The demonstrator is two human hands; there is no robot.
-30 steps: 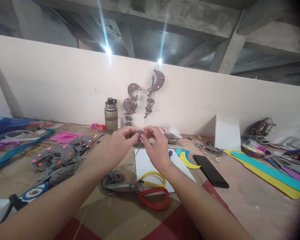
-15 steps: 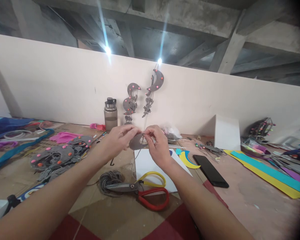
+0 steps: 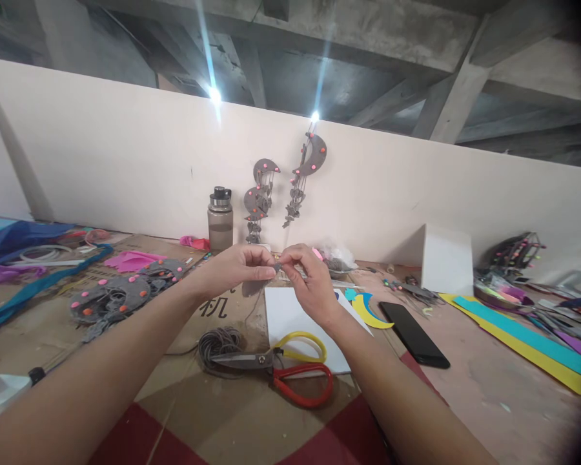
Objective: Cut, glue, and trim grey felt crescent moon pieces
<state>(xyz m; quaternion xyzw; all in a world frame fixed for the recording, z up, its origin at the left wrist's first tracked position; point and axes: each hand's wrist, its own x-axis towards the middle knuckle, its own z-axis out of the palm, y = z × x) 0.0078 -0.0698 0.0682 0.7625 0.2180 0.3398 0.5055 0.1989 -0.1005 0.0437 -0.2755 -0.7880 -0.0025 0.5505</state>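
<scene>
Grey pc (image 3: 255, 288) is up mid-view over the desk (image 3: 469, 400), below the L hand (image 3: 232, 268), which hides part of it. Desk: brown cardboard (image 3: 179, 403) w/ dark red patches (image 3: 140, 433) at L & ctr, bare pinkish top at R. Off-white wall (image 3: 126, 161) behind, L to R; concrete beams (image 3: 368, 45) & two bright lamps (image 3: 215, 95) above.

L fingers: thumb + index pinched on a small grey bit (image 3: 277, 265); R hand (image 3: 312, 284) fingers pinch it too, tips v. near L's. Can't tell if the bit is part of the pc.

Around, L to R: blue cloth (image 3: 22, 242); dotted grey crescents (image 3: 128, 294), partly blocked by L forearm; bottle (image 3: 220, 223) by wall; grey cord coil (image 3: 213, 349) w/ scissors (image 3: 264, 360) across it; hanging crescents (image 3: 316, 155) on wall; white sheet (image 3: 278, 316), part hidden by R arm; yellow crescent (image 3: 365, 313); blk phone (image 3: 415, 336); white board (image 3: 448, 258), tilted back; turquoise strip (image 3: 527, 336) on yellow.
</scene>
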